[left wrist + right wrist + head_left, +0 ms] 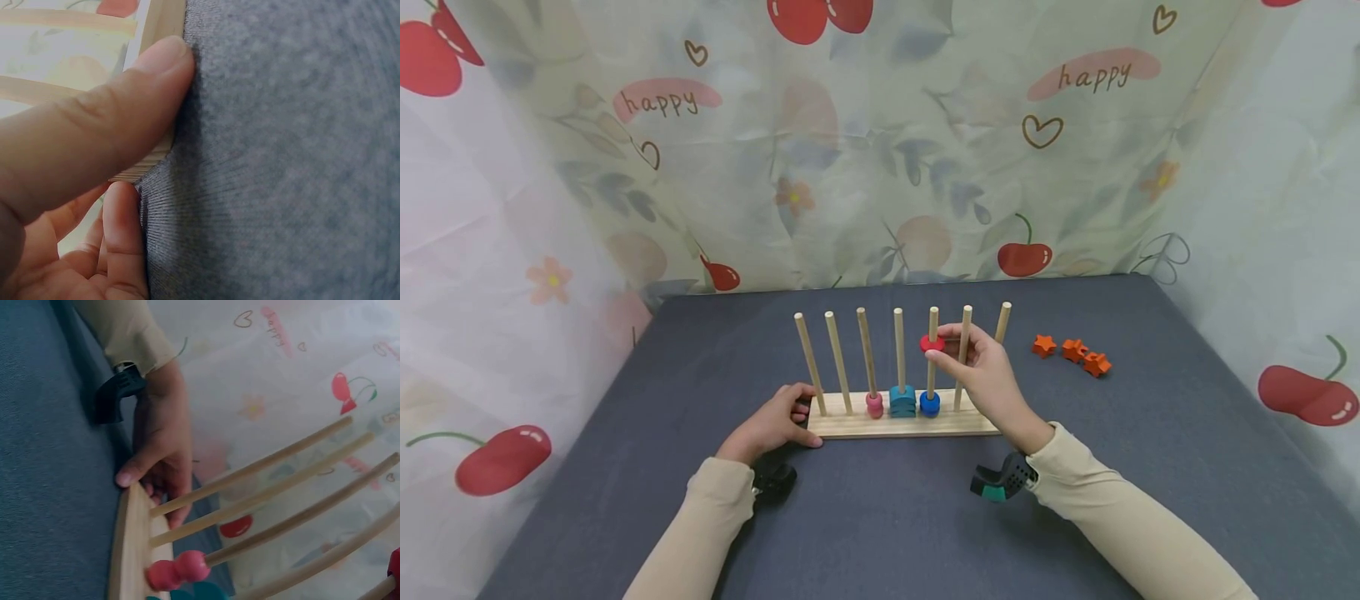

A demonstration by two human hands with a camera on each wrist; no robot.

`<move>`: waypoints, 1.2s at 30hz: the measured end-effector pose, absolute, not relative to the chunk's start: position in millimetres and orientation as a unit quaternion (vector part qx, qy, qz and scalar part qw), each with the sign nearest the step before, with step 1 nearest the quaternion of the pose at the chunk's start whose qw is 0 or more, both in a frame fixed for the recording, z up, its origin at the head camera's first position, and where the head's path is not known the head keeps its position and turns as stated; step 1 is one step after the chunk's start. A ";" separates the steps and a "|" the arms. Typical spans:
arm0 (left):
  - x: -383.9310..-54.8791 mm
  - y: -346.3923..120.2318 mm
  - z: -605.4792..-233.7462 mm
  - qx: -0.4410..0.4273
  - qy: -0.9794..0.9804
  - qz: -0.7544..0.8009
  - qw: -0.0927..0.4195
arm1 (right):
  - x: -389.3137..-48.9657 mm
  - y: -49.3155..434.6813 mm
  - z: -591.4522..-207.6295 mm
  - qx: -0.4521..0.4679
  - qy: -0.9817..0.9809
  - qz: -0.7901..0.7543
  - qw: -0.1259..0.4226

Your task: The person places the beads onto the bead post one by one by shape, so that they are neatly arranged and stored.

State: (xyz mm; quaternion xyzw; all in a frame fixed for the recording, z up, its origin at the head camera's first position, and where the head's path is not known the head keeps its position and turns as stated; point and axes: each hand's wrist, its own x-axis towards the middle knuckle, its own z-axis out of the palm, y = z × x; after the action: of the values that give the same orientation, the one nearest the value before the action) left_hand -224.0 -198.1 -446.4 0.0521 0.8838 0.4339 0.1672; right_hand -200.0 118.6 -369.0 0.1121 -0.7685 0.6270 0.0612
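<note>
A wooden peg board with a row of upright pegs stands mid-table. My left hand holds its left end; in the left wrist view the thumb lies along the front edge and the fingers curl beside the end. Between thumb and fingers, my right hand pinches a red bead, which sits around the upper part of the fifth peg from the left. Low on that peg are blue beads. Teal pieces are stacked on the fourth peg, and pink beads on the third.
Several orange star-shaped beads lie on the dark grey table, right of the board. A printed cloth hangs behind and along both sides. Each wrist carries a dark camera mount, such as the right one.
</note>
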 end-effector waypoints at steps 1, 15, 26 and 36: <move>-223.8 -198.1 -446.2 0.052 0.884 0.434 0.167 | -200.1 118.5 -372.3 0.110 -0.768 0.628 0.061; -224.7 -199.2 -447.2 0.059 0.884 0.432 0.169 | -197.4 117.8 -414.8 0.084 -0.783 0.615 0.045; -222.3 -197.9 -445.8 0.057 0.885 0.430 0.170 | -196.6 118.4 -439.2 0.053 -0.799 0.599 0.012; -222.3 -196.7 -444.0 0.055 0.884 0.433 0.168 | -198.8 120.6 -448.1 0.048 -0.804 0.592 -0.004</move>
State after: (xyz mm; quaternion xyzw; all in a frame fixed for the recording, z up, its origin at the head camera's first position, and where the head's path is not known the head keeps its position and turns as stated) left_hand -222.3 -196.7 -444.0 0.0548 0.8841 0.4326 0.1679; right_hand -198.8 120.6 -448.1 0.0482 -0.8042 0.5924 -0.0042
